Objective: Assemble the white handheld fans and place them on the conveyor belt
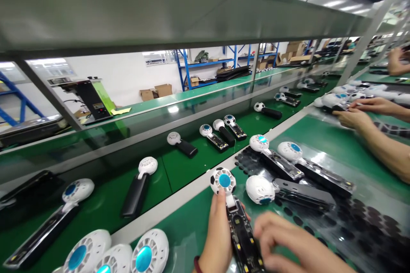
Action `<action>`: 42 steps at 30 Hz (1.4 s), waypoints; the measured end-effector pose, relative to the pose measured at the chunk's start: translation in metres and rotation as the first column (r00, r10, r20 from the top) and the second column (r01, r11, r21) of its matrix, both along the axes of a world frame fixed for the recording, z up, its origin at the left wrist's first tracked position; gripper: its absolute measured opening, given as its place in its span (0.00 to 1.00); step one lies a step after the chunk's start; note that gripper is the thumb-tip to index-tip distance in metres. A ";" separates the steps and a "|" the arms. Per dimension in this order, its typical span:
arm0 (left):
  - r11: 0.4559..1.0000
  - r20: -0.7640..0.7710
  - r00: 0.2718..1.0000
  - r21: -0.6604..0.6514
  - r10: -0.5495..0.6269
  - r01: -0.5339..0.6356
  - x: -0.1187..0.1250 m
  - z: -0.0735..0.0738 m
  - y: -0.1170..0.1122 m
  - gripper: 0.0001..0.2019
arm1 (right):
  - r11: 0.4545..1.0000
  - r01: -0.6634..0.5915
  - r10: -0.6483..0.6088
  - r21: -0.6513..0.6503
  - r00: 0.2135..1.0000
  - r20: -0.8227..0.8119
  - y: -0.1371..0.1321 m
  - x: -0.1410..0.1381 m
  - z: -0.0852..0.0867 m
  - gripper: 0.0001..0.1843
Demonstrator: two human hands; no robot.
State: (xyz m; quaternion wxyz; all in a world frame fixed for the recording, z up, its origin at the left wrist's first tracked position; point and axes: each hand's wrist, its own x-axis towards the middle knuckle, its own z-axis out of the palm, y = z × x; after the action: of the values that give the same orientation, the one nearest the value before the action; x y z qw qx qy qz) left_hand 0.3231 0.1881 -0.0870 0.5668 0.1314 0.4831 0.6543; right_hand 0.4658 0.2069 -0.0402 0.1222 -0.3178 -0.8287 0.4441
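Observation:
My left hand (217, 232) is wrapped round the handle of a handheld fan (240, 232). Its round head is white with black patches like a football and has a blue disc in the middle; the open handle bares a dark circuit board. My right hand (283, 239), smeared by motion, is close to the right side of that handle, its fingers curled; whether they touch or hold anything I cannot tell. Right of the held fan lie a white-headed fan with a closed black handle (303, 194) and open-handled fans (323, 175) on a sheet of black round pads (368, 222).
A green conveyor belt (163, 179) carries several fans past the bench. White fan heads (150, 251) sit at the front left. A co-worker's hands (361, 113) handle parts at the right. Overhead runs a grey shelf (160, 13); a black machine (92, 98) stands beyond the belt.

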 end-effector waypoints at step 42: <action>0.991 -0.041 0.996 -0.099 0.085 -0.088 -0.011 -0.024 0.033 0.20 | 0.959 0.012 -0.059 0.284 0.986 0.155 0.028 -0.043 -0.010 0.10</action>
State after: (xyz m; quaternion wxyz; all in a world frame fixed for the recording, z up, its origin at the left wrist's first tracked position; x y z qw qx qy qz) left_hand 0.3119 0.2206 -0.1112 0.5349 0.0936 0.5310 0.6505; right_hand 0.4229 0.2354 -0.0502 0.1064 -0.3470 -0.8848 0.2921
